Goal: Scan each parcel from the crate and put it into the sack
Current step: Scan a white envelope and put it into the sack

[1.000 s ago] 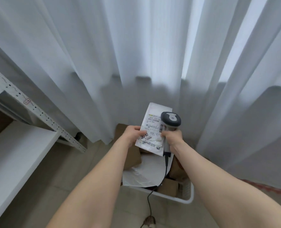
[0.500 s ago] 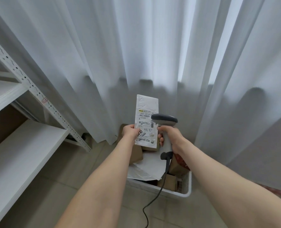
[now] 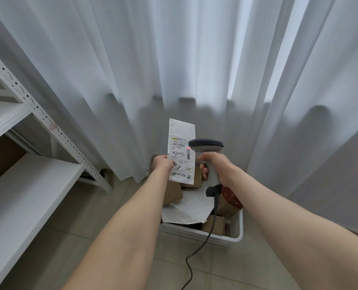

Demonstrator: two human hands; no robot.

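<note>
Here the left hand (image 3: 162, 165) pinches the parcel (image 3: 181, 149) upright, long axis vertical, label facing the scanner (image 3: 207, 152) gripped in the right hand (image 3: 217, 167), above the crate (image 3: 235, 237).

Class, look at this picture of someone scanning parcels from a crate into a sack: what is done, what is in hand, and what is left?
Done: nothing can be confirmed, since no sack is in view. In hand: the left hand holds a white envelope upright while the right hand aims the scanner; a red light shows on the label. Left: bagging this envelope, then the boxes and mailers in the crate.
</note>
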